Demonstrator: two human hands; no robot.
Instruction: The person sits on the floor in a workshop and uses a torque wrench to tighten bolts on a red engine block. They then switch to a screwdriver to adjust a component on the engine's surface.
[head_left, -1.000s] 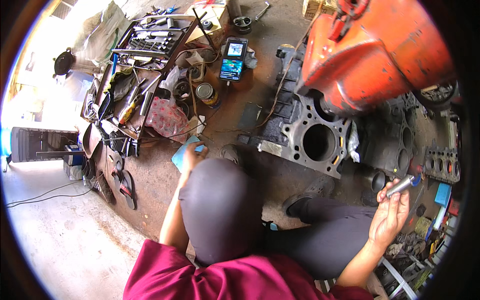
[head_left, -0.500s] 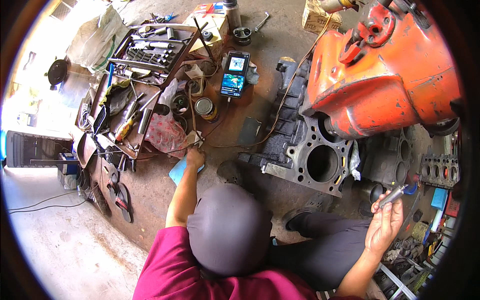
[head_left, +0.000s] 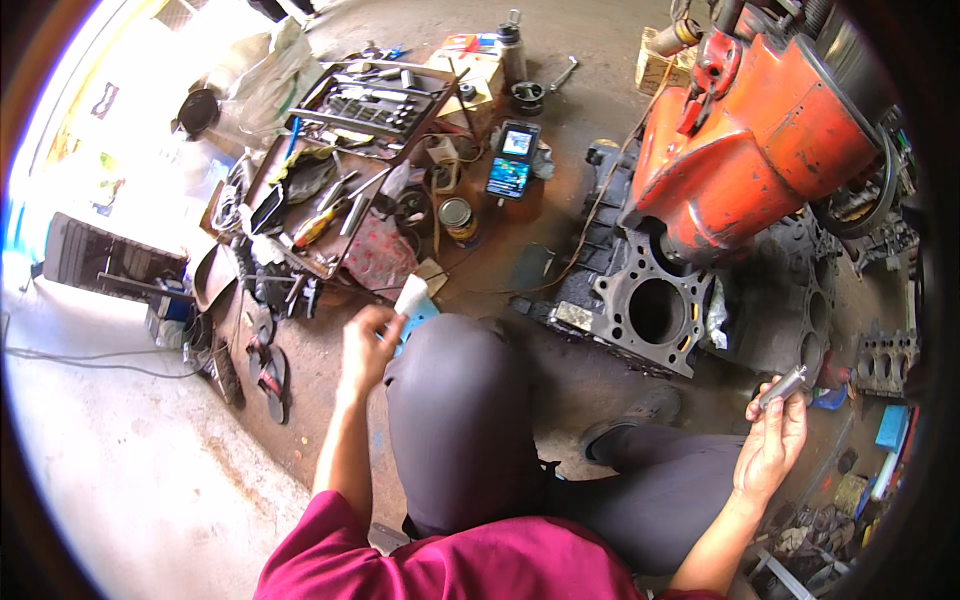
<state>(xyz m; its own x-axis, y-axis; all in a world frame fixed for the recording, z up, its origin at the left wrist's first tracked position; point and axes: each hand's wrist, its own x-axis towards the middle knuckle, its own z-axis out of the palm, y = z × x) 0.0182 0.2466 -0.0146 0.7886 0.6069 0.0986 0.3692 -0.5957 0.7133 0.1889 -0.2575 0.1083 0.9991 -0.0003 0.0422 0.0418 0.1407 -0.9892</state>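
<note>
In my left hand (head_left: pixel 368 346), raised beside my left knee, the fingers are closed on a small white sheet (head_left: pixel 411 296); whether it is paper or cloth I cannot tell. Just beyond it a light-blue sheet (head_left: pixel 424 314) lies on the floor, partly hidden by hand and knee. Off to the right, my right hand (head_left: pixel 772 450) is closed around a short silver metal cylinder (head_left: pixel 783 388), tilted with one end up. An engine block (head_left: pixel 610 310) with a large round bore lies ahead, between the two hands and apart from both.
An orange machine housing (head_left: pixel 740 150) looms over the block's far right side. Metal tool trays (head_left: pixel 345 135) full of sockets and hand tools stand at the left. A phone (head_left: pixel 514 160), a round tin (head_left: pixel 458 222) and a cable (head_left: pixel 597 210) lie on the floor. Sandals (head_left: pixel 268 372) are at left.
My left hand has come up off the floor and back toward my knee, now with the white sheet in it. My right hand still grips the cylinder. The whole view has shifted.
</note>
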